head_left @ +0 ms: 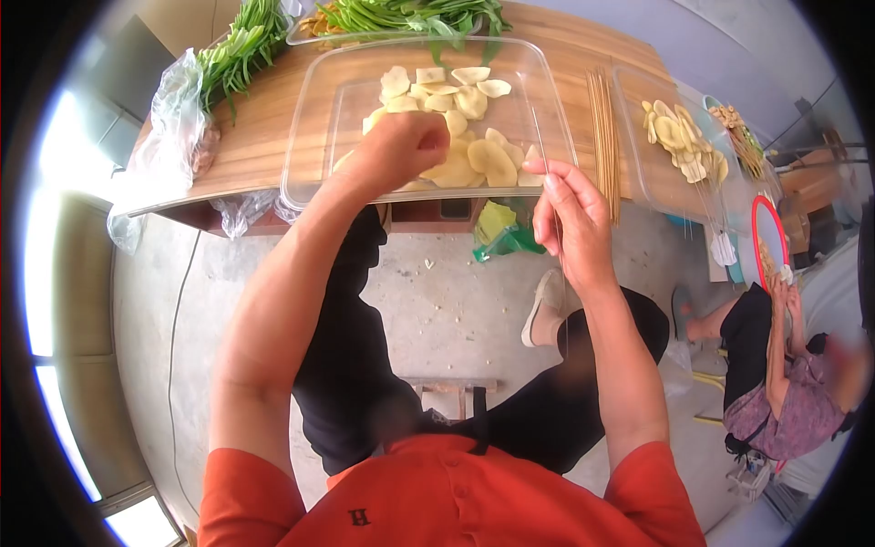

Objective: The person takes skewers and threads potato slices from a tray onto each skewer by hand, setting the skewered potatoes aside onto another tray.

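A clear plastic tray (305,137) of pale potato slices (492,162) sits at the table's near edge. Over the slices is my left hand (406,148), its fingers curled in; what they may hold is hidden. To the right of the tray's front corner, my right hand (572,214) pinches a thin skewer (540,137) between thumb and fingers. The skewer runs up past the tray's right side and down below my hand. No slice can be made out on it.
A bundle of skewers (602,137) lies right of the tray, beside a second clear tray (629,109) with skewered slices (679,137). Green leafy vegetables (401,16) and a plastic bag (173,118) are behind and left. At right another person (793,392) handles a red-rimmed basket (758,214).
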The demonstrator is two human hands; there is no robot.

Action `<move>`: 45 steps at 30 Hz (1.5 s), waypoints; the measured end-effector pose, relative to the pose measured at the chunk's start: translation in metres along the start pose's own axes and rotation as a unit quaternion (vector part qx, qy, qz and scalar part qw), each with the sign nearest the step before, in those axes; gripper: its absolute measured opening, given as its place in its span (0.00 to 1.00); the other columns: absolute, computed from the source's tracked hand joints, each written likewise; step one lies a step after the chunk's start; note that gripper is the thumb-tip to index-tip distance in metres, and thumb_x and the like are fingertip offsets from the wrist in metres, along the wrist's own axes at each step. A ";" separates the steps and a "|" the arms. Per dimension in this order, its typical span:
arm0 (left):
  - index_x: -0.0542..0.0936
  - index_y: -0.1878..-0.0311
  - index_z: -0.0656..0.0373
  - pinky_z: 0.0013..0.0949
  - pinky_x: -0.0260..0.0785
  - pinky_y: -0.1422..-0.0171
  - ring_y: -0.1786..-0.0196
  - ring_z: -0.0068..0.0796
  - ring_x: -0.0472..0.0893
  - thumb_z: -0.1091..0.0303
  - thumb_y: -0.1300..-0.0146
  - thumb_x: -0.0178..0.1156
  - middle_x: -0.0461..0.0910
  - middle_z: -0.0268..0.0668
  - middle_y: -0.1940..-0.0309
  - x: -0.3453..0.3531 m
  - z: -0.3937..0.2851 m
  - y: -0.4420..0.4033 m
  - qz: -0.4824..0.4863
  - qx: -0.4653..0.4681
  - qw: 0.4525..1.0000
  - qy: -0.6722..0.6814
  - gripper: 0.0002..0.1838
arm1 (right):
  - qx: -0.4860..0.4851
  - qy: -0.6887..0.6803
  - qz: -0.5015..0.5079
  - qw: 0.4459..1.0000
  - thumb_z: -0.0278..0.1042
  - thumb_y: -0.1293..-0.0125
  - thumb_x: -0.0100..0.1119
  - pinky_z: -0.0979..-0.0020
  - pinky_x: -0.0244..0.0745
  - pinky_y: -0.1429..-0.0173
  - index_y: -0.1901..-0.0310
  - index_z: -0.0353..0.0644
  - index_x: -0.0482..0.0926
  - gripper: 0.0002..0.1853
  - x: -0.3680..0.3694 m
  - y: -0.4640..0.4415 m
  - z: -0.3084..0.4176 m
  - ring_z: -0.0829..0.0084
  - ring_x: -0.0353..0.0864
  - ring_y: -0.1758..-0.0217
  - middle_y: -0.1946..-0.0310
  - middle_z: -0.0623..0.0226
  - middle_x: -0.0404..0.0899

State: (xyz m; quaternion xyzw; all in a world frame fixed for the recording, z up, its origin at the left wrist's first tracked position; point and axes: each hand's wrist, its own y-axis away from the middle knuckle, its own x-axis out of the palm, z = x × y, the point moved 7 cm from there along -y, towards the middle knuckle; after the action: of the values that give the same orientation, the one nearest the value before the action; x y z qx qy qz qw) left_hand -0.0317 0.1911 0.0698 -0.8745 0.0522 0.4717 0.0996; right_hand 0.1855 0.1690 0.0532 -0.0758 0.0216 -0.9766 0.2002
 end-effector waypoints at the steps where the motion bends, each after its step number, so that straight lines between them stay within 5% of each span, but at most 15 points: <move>1: 0.79 0.65 0.59 0.32 0.70 0.62 0.64 0.23 0.80 0.71 0.43 0.64 0.81 0.32 0.67 -0.005 0.005 -0.001 -0.009 -0.044 0.996 0.074 0.05 | 0.012 -0.001 0.001 1.000 0.37 0.23 0.46 0.83 0.55 0.83 0.49 0.40 0.78 0.14 0.000 0.003 -0.001 0.88 0.60 0.87 0.86 0.75 0.68; 3: 0.79 0.64 0.57 0.24 0.69 0.66 0.65 0.15 0.79 0.68 0.38 0.65 0.80 0.27 0.67 -0.013 0.009 -0.005 -0.040 -0.085 0.984 0.152 0.05 | 0.016 0.004 0.017 1.000 0.37 0.23 0.46 0.83 0.55 0.82 0.49 0.39 0.78 0.14 0.002 0.006 -0.008 0.88 0.59 0.87 0.87 0.76 0.68; 5: 0.78 0.61 0.56 0.21 0.69 0.68 0.65 0.16 0.79 0.63 0.36 0.66 0.81 0.27 0.65 -0.011 0.015 -0.008 -0.054 -0.097 0.880 0.463 0.09 | 0.022 0.012 0.031 0.999 0.37 0.24 0.46 0.82 0.55 0.82 0.49 0.39 0.78 0.14 0.004 0.008 -0.010 0.88 0.59 0.87 0.87 0.76 0.67; 7: 0.78 0.58 0.55 0.22 0.73 0.67 0.62 0.18 0.80 0.64 0.36 0.66 0.81 0.29 0.63 -0.007 0.011 -0.010 -0.056 -0.106 0.853 0.509 0.09 | 0.033 0.004 0.050 0.998 0.37 0.24 0.46 0.83 0.55 0.82 0.49 0.39 0.78 0.14 0.009 0.010 -0.011 0.88 0.59 0.87 0.88 0.78 0.65; 9: 0.78 0.58 0.55 0.24 0.77 0.63 0.59 0.20 0.82 0.68 0.35 0.65 0.81 0.30 0.60 0.009 0.009 -0.013 -0.020 -0.137 0.759 0.636 0.06 | 0.027 0.004 0.051 0.998 0.36 0.24 0.46 0.82 0.55 0.81 0.49 0.38 0.78 0.13 0.011 0.010 -0.008 0.88 0.58 0.87 0.88 0.79 0.64; 13: 0.77 0.56 0.56 0.27 0.81 0.58 0.56 0.23 0.82 0.72 0.34 0.62 0.81 0.32 0.59 0.022 0.002 -0.016 -0.017 -0.167 0.715 0.679 0.06 | 0.032 -0.014 0.055 0.998 0.36 0.24 0.46 0.82 0.55 0.80 0.50 0.38 0.78 0.13 0.018 0.009 -0.004 0.88 0.59 0.86 0.87 0.79 0.64; 32: 0.75 0.49 0.60 0.32 0.80 0.48 0.52 0.27 0.82 0.68 0.31 0.58 0.80 0.36 0.55 0.031 -0.022 -0.014 -0.068 -0.122 0.660 0.738 0.11 | 0.001 -0.030 -0.008 1.000 0.37 0.23 0.45 0.81 0.52 0.82 0.49 0.38 0.78 0.14 0.011 0.000 -0.004 0.88 0.56 0.87 0.87 0.79 0.62; 35: 0.75 0.59 0.59 0.33 0.81 0.54 0.62 0.25 0.80 0.72 0.33 0.60 0.79 0.34 0.61 0.033 -0.022 -0.014 -0.051 -0.133 0.649 0.747 0.04 | 0.016 -0.034 0.009 0.999 0.36 0.24 0.46 0.82 0.53 0.82 0.49 0.38 0.78 0.13 0.014 0.000 -0.007 0.88 0.56 0.86 0.87 0.79 0.63; 45: 0.73 0.44 0.62 0.29 0.77 0.55 0.52 0.29 0.82 0.70 0.28 0.52 0.81 0.40 0.52 0.044 -0.035 -0.013 -0.040 -0.126 0.703 0.699 0.13 | 0.002 0.021 0.052 0.998 0.33 0.23 0.44 0.82 0.57 0.79 0.49 0.37 0.77 0.13 0.030 0.002 -0.002 0.89 0.58 0.86 0.88 0.79 0.63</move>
State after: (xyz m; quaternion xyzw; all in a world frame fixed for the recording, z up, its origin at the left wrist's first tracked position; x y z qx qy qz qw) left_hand 0.0235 0.1962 0.0531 -0.9592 0.0124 -0.2765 -0.0575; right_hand 0.1585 0.1550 0.0551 -0.0535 0.0275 -0.9662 0.2508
